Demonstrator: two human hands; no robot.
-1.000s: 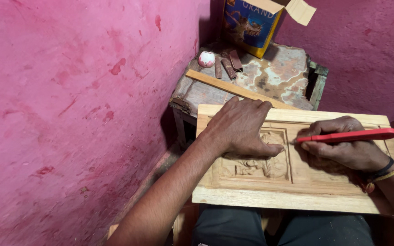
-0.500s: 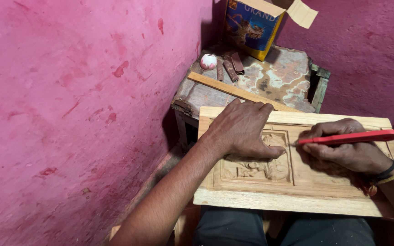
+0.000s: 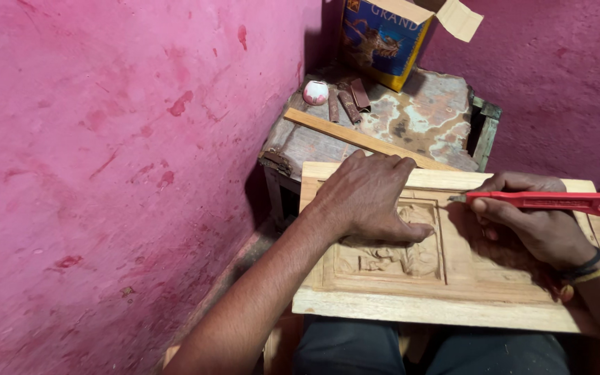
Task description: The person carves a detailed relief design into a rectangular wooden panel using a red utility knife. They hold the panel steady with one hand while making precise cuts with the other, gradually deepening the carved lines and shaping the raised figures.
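Note:
A pale wooden panel [image 3: 411,309] with a carved relief in its left recess lies across my lap. My left hand [image 3: 369,198] rests flat on the carved part, fingers spread, pressing the panel down. My right hand [image 3: 532,222] grips a red-handled tool [image 3: 550,203] that lies nearly level, with its metal tip pointing left to the panel's recess just right of the relief. Dark and yellow bands circle my right wrist.
Behind the panel stands a worn small table [image 3: 418,121] carrying a long wooden strip [image 3: 362,139], a small white and pink round object [image 3: 315,92], brown sandpaper pieces [image 3: 347,103] and an open blue and yellow cardboard box [image 3: 390,38]. Pink walls close in left and behind.
The view has drifted slightly; both hands stay on the panel, and the red tool keeps its place with only small shifts.

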